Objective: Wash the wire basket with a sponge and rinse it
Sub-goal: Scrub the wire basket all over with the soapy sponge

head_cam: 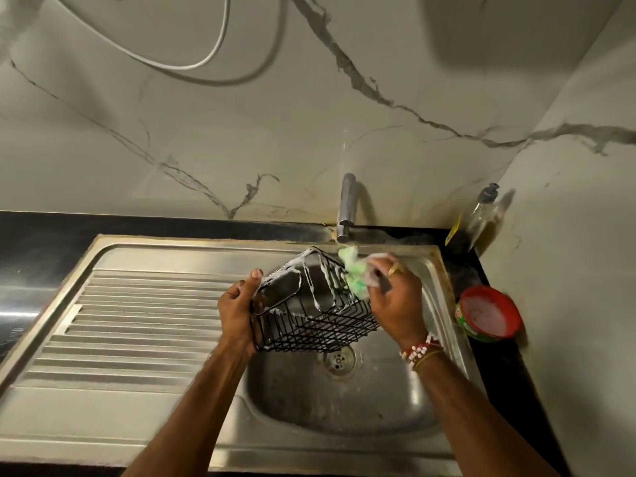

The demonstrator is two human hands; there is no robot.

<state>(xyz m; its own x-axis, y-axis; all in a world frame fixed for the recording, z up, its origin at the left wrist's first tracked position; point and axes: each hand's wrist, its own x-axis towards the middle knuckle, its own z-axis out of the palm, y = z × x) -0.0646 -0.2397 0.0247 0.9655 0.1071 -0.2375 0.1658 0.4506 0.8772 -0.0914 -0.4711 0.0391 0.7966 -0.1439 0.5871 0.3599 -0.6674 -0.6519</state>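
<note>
The wire basket (311, 306) sits at the frame's centre, held tilted above the sink (241, 438) bowl, with the drain (339, 360) just below it and the drainboard (137, 325) spreading to the left. The left hand (239, 313) grips its left end, while the right hand (392, 297) presses the sponge (354, 271) against its upper right side, directly beneath the tap (346, 208). At right, on the counter beside the sink, a round tub (488, 313) lies below a pump bottle (481, 215) standing in the corner.
</note>
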